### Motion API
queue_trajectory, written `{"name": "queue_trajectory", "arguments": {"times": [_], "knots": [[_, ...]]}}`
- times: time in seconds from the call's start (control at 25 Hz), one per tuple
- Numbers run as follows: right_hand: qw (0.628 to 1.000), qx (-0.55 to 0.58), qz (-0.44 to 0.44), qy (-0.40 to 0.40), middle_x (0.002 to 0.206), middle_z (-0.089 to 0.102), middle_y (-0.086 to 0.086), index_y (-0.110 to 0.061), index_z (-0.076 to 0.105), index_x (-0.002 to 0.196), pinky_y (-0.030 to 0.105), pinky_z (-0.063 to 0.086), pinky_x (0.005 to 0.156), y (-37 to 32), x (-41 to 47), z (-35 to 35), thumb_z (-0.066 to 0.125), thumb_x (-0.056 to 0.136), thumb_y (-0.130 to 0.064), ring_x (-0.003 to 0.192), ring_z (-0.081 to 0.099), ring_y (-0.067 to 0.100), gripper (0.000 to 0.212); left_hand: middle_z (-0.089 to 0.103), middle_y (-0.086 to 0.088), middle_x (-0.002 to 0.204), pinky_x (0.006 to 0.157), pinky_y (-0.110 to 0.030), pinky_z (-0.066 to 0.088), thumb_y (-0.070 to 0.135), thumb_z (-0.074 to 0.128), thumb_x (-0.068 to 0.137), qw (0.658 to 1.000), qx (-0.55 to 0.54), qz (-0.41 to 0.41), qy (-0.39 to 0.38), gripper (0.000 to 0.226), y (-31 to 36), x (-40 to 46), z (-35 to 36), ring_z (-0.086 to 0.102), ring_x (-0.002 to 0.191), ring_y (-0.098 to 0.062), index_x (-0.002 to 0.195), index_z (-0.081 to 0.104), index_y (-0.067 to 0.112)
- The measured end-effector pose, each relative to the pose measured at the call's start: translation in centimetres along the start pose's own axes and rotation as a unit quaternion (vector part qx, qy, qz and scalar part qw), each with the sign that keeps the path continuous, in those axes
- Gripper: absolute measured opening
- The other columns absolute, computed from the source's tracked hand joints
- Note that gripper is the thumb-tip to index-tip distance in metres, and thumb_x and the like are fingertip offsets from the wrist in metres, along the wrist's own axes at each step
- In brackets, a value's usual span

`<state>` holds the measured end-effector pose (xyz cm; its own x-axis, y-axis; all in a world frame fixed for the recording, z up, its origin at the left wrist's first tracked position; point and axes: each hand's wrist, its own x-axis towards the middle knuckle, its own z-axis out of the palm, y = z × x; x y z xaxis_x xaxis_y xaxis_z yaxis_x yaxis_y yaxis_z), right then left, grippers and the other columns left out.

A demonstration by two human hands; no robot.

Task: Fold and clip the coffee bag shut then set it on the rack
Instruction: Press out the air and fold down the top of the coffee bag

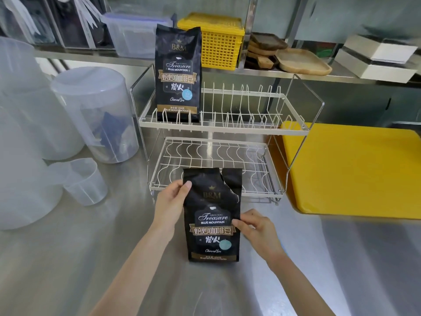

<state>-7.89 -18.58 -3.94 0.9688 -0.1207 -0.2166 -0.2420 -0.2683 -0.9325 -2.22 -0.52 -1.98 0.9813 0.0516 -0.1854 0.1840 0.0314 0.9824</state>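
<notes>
The black foil coffee bag with the torn-open top (213, 215) stands upright on the steel surface (91, 258), low in the middle of the frame, just in front of the white wire two-tier rack (224, 131). The left hand (170, 200) has its grip closed on the bag's upper left edge, thumb on the front. The right hand (255, 226) pinches the right edge at mid height with its fingertips. The top is ragged, still unfolded, and I see no clip anywhere, so I judge the folding step is only beginning. The next move should flatten the torn mouth and roll it down evenly, and a clip must be found.

The bag reads "B&M", "ORIGINAL Treasure BLUE MOUNTAIN", Chinese characters, "Charcoal fire" and "BLUE MOUNTAIN FOOD". A second, sealed black coffee bag (178, 74) with the same print stands on the rack's upper tier, above and left of centre.
</notes>
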Motion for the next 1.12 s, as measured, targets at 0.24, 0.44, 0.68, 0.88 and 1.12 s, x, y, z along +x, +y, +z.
{"name": "queue_trajectory", "arguments": {"times": [0.24,0.44,0.68,0.88,1.12], "knots": [[1.0,0.003,0.03,0.006,0.088,0.065,0.007,-0.024,0.06,0.07,0.035,0.054,0.075,0.9,-0.4,-1.2,0.062,0.081,-0.015,0.083,0.061,0.016,0.015,0.069,0.019,0.067,0.087,-0.034,0.047,0.023,0.058,0.082,0.994,0.084,0.059,-0.036,0.016,0.4,-0.8,-0.6,0.06,0.072,0.001,0.068,0.064,0.027],[0.99,-0.007,-0.079,0.117,0.108,0.059,-0.003,-0.02,0.054,0.108,0.005,0.045,0.069,-3.3,-0.5,-2.7,0.059,0.083,-0.02,0.094,0.056,0.004,0.026,0.068,0.014,0.078,0.082,-0.025,0.048,0.02,0.057,0.084,0.991,0.087,0.075,-0.074,0.019,0.8,-1.3,0.1,0.061,0.074,0.004,0.07,0.064,0.03],[0.896,-0.382,-0.227,-0.01,0.132,0.052,-0.001,-0.027,0.044,0.127,0.038,0.036,0.104,-9.9,1.6,-2.8,0.055,0.083,-0.039,0.122,0.044,0.017,0.047,0.067,0.005,0.083,0.068,-0.004,0.046,0.018,0.057,0.084,0.984,0.101,0.113,-0.094,0.008,0.6,-1.8,0.7,0.061,0.073,0.005,0.08,0.064,0.02],[0.895,-0.37,-0.248,-0.018,0.101,0.071,-0.002,-0.026,0.066,0.101,0.041,0.051,0.081,-9.6,1.1,-1.3,0.051,0.086,-0.035,0.094,0.061,0.019,0.023,0.068,0.005,0.079,0.067,-0.009,0.046,0.019,0.061,0.08,0.981,0.11,0.156,-0.045,0.008,0.4,-2.3,0.1,0.061,0.071,0.0,0.075,0.063,0.024],[0.9,-0.337,-0.262,-0.089,0.094,0.073,0.001,-0.023,0.069,0.098,0.036,0.052,0.078,-10.0,0.6,-1.2,0.056,0.084,-0.03,0.084,0.061,0.015,0.02,0.05,0.023,0.103,0.078,-0.009,0.043,0.02,0.07,0.073,0.963,0.193,0.096,-0.159,0.049,-0.6,-2.0,-1.2,0.05,0.098,0.002,0.112,0.042,0.032]]}}
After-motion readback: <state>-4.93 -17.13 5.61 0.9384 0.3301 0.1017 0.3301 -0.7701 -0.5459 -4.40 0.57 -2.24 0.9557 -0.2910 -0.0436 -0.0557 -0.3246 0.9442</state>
